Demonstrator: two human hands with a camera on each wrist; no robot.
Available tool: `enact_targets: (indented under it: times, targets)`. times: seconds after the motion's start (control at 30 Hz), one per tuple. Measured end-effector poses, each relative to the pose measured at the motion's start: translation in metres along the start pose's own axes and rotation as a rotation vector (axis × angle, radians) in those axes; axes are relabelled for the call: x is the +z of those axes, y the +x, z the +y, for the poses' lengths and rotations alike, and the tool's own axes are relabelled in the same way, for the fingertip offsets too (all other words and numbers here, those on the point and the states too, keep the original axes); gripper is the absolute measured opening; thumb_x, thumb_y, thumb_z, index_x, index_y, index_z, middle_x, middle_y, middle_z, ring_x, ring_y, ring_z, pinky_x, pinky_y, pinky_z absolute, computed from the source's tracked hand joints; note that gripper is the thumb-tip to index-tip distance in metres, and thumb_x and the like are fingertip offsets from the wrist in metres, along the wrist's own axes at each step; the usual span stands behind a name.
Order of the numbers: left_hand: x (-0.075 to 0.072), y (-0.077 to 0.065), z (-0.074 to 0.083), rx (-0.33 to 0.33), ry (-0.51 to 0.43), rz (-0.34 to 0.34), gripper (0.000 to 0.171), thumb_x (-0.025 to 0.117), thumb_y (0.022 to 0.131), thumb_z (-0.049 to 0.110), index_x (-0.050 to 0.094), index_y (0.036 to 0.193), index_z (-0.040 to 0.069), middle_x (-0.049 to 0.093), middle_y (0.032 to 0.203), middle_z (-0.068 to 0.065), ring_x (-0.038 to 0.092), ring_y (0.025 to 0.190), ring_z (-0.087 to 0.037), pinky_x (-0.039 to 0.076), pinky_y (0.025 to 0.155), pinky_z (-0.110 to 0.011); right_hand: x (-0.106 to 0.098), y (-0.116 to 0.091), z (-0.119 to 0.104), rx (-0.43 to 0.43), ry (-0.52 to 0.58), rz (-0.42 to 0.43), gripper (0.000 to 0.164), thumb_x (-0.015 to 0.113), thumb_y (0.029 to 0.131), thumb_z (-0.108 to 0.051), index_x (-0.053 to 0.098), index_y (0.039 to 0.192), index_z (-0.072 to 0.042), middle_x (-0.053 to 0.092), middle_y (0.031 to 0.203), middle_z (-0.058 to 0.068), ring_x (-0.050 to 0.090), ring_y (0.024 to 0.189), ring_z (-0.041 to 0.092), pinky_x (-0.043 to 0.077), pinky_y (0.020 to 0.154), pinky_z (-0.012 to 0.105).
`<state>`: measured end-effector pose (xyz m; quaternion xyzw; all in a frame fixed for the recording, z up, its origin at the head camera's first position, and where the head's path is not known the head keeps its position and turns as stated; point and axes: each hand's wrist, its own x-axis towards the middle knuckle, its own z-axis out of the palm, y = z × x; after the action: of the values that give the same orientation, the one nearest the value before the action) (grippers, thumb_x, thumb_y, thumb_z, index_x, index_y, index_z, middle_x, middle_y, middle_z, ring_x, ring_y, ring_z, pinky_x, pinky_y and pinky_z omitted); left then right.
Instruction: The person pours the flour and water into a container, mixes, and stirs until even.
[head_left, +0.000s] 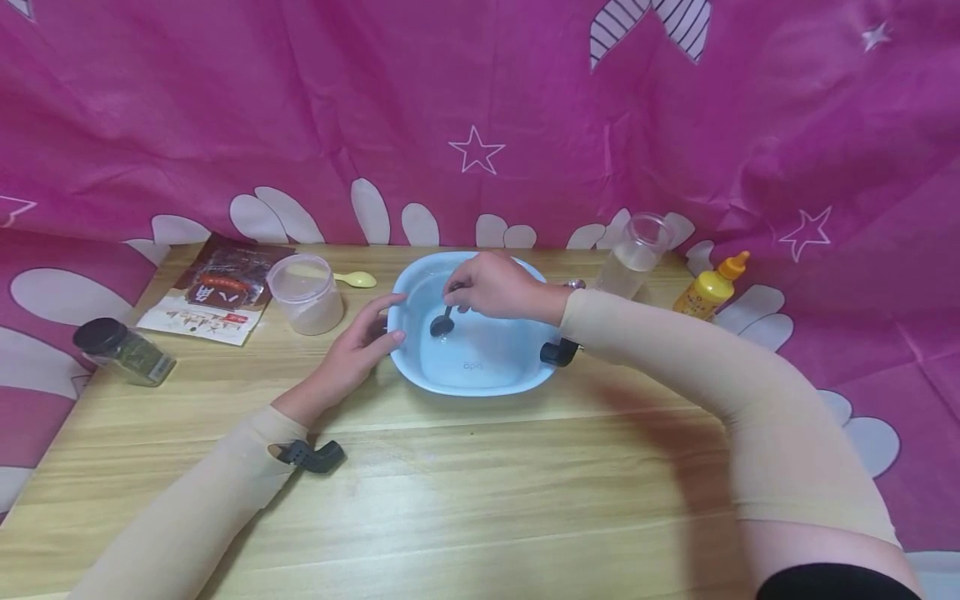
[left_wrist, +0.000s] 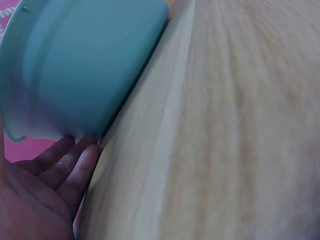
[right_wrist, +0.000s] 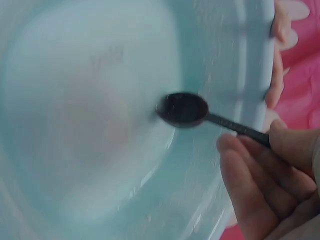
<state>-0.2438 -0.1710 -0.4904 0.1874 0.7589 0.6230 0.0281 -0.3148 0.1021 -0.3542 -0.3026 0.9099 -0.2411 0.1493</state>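
Note:
A light-blue plastic basin [head_left: 480, 367] stands on the wooden table. My right hand [head_left: 498, 286] reaches over it and pinches the handle of a small black spoon [right_wrist: 185, 109] between thumb and fingers. The spoon's bowl is inside the basin's outline, toward its left side; whether it touches the bottom I cannot tell. My left hand [head_left: 360, 346] grips the basin's left edge, thumb and forefinger at the rim. In the left wrist view, its other fingers [left_wrist: 80, 167] lie against the outer wall under the rim.
To the left are a lidded tub [head_left: 306, 296], a yellow spoon [head_left: 356, 279], a printed pouch [head_left: 217, 287] and a black-capped jar [head_left: 123, 352]. A clear container [head_left: 633, 258] and a yellow bottle [head_left: 708, 287] stand right. A pink curtain [head_left: 420, 108] hangs behind.

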Motion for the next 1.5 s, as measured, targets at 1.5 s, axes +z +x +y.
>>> enact_targets:
  times: [1.5]
  targets:
    - [0.001,-0.001,0.001,-0.013,0.024,0.011,0.060,0.063,0.113,0.018,0.043,0.170,0.019,0.062,0.150,-0.030,0.062,0.137,-0.042,0.049,0.108,-0.025,-0.030,-0.028,0.045,-0.120,-0.269,0.247,0.015,0.080,0.104,-0.017,0.087,0.115,-0.008,0.083,0.097,0.002,0.069,0.083,0.023,0.053,0.085,0.043]
